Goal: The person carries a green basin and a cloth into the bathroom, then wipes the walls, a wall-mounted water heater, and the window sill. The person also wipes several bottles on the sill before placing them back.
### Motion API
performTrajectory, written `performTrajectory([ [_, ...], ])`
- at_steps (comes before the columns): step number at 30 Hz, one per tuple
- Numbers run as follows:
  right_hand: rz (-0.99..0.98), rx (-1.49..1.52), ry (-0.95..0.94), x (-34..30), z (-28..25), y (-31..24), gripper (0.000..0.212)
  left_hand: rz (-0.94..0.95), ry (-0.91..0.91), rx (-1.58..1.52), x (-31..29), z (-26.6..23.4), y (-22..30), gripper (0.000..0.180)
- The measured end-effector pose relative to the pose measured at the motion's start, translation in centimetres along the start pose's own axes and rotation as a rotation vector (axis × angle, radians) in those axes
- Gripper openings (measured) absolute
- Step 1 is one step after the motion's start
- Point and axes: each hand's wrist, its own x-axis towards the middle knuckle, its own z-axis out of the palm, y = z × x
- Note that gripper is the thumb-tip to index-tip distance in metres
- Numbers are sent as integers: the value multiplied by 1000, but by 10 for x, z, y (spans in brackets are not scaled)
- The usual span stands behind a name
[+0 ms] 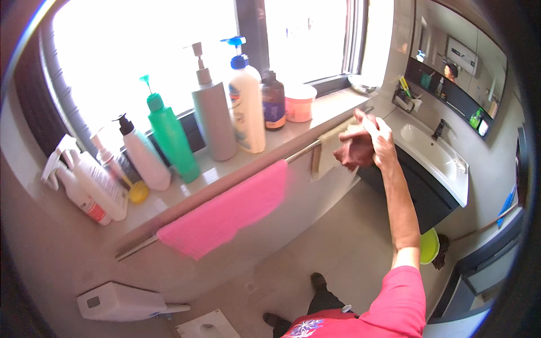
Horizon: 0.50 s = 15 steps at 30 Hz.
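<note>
My right hand (384, 143) reaches out on a nearly straight arm, just left of the washbasin. Its fingers are closed around a bunched, dark reddish-brown thing (356, 153) that looks like a crumpled cloth; its edges are blurred. Behind it a beige towel (326, 160) hangs from the rail (304, 151) under the window sill. Further left on that rail hangs a pink towel (228, 211). My left hand does not show.
Several bottles line the sill, including a green pump bottle (172, 138), a grey one (214, 118) and a pink tub (299, 104). Right are the washbasin (420, 135), mirror cabinet (465, 62) and yellow-green bucket (429, 246). A white cistern (115, 301) and squat toilet (208, 327) sit low left.
</note>
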Motion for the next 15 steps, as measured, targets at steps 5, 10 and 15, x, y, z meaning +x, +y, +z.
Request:
performTrajectory([
  [5, -212, -313, 102, 76, 24, 18, 17, 123, -45, 50, 39, 6, 60, 35],
  [10, -584, -1272, -562, 131, 40, 103, 28, 0, -186, -14, 128, 23, 144, 38],
  [15, -400, -1200, -554, 178, -7, 145, 34, 190, -18, -60, 175, 16, 251, 33],
])
